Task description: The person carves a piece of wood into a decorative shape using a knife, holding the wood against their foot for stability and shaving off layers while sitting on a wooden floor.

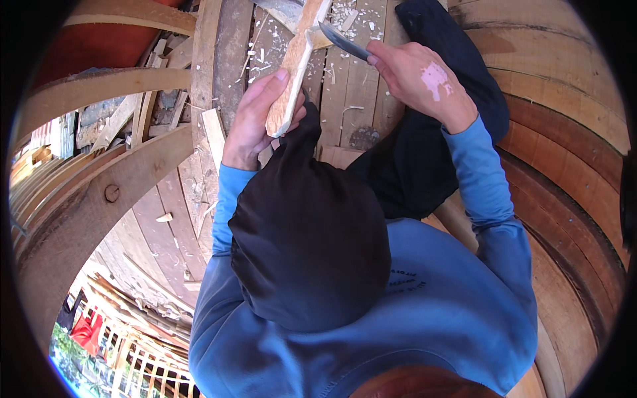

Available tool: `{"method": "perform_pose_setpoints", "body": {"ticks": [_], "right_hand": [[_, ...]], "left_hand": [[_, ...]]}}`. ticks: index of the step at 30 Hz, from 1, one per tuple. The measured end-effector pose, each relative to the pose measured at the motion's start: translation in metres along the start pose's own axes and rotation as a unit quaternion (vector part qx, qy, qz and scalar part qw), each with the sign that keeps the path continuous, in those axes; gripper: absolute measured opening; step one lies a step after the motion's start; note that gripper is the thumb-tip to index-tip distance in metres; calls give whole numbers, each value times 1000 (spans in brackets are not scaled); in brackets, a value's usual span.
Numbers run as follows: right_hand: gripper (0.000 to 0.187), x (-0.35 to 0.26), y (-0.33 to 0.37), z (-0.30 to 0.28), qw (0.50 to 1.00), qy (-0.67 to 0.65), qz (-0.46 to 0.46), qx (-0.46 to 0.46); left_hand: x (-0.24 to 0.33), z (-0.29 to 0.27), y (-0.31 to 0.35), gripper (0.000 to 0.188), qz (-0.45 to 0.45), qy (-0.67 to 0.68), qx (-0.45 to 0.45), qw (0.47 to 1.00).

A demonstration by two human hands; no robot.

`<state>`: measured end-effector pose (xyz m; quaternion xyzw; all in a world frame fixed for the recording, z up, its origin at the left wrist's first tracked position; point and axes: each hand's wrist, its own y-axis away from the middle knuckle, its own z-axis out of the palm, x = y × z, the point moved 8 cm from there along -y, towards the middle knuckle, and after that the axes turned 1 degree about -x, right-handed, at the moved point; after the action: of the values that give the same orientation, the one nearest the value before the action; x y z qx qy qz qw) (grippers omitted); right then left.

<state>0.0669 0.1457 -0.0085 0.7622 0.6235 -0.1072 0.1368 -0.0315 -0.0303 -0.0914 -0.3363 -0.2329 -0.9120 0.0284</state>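
My left hand [253,119] is closed around the near end of a long, pale strip of wood [290,86]. The strip slants up and away toward the top edge, and its sides look freshly cut, with a notch partway along. In my right hand [424,83] is a knife [345,44] with a dark, slightly curved blade. Its handle is mostly hidden by my fingers. The blade points left, its tip close beside the notched part of the strip; whether they touch I cannot tell.
Pale shavings [264,58] litter the plank floor [358,99] around the strip. My black-trousered legs [308,232] are bent beneath my arms. Curved timber ribs [109,192] stand on the left, and curved planks [564,142] rise on the right. Loose wood scraps [123,119] lie beyond the ribs.
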Motion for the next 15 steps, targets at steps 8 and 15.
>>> {"method": "perform_pose_setpoints", "body": {"ticks": [8,15], "right_hand": [[15,-1,2,4,999,25,25,-28],[14,-5,-1,0,998,59,9,-24]], "left_hand": [[-1,-2,1,38,-11,-30,16,999],[-2,-4,5,40,-21,-48,34,998]]}}
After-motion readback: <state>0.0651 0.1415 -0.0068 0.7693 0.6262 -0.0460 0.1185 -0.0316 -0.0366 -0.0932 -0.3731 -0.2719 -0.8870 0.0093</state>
